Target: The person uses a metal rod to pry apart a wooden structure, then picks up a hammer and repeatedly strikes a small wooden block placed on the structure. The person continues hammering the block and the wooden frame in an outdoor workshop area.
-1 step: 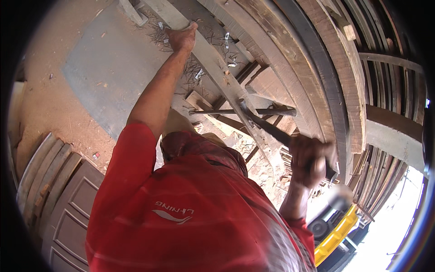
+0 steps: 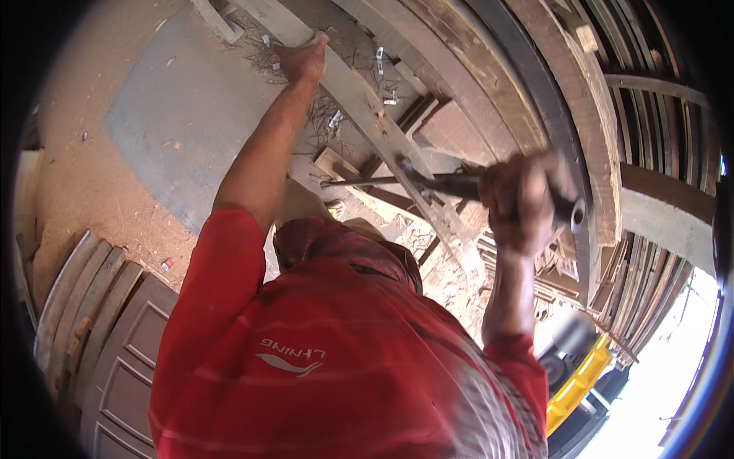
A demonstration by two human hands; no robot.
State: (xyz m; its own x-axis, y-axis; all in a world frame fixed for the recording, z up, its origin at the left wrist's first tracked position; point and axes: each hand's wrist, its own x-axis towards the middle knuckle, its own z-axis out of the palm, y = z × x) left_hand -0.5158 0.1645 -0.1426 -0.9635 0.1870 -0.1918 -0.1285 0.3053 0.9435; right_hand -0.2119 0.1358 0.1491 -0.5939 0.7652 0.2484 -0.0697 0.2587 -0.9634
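My left hand [image 2: 304,63] is closed round the edge of a long pale wooden plank [image 2: 355,99], which slants from the upper left toward the lower middle. On the right, my right hand [image 2: 524,199], blurred by motion, grips the dark handle of what looks like a hammer [image 2: 453,186]. Its head end lies at the plank's lower part, though I cannot tell whether they touch. The handle's round hollow end sticks out beyond my fist. A thin dark metal bar [image 2: 359,182] runs crosswise by the plank near the hammer's head.
Thick stacked beams [image 2: 489,69] curve along the right. Bent nails [image 2: 264,57] and scraps litter the floor beyond my left hand. A brown panelled door [image 2: 126,367] and some boards [image 2: 69,298] stand at lower left. Something yellow [image 2: 573,386] shows at lower right.
My right hand has risen, and the hammer's handle has swung up from a downward slant to nearly level. The left hand keeps its hold on the plank, with hardly any shift.
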